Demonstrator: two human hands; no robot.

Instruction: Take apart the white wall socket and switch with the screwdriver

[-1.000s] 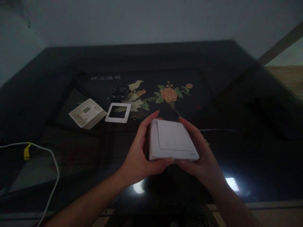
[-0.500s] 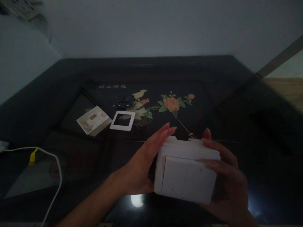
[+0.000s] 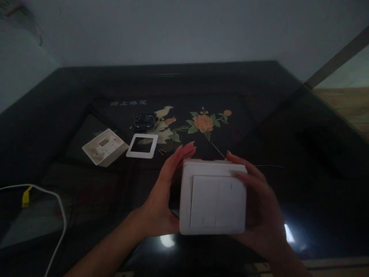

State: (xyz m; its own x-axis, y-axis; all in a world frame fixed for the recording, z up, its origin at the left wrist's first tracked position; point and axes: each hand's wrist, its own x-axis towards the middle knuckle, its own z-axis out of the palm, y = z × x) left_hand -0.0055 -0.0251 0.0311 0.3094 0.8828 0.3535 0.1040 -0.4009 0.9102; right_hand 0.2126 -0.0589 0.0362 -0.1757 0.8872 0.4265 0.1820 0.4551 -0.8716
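Note:
A white two-rocker wall switch (image 3: 215,202) is held up over the dark table, its rocker face turned toward me. My left hand (image 3: 161,204) is curved round its left side, fingertips near the top edge and thumb low behind it. On the opposite side my right hand (image 3: 261,207) grips the switch, with one finger lying over the upper right of its front. A thin metal shaft (image 3: 217,150), probably a screwdriver's, lies behind the switch, which hides its other end.
On the left of the glossy table (image 3: 95,204) lie a white mounting box (image 3: 105,148), a white square frame (image 3: 148,154), a black switch insert (image 3: 144,121) and small screws (image 3: 162,151). A white cable (image 3: 62,215) with a yellow tag (image 3: 26,197) runs at front left. Walls stand behind.
Both hands have moved left with the switch, and it has turned from tilted to nearly level. The screwdriver's handle end is now covered. The camera view has shifted slightly.

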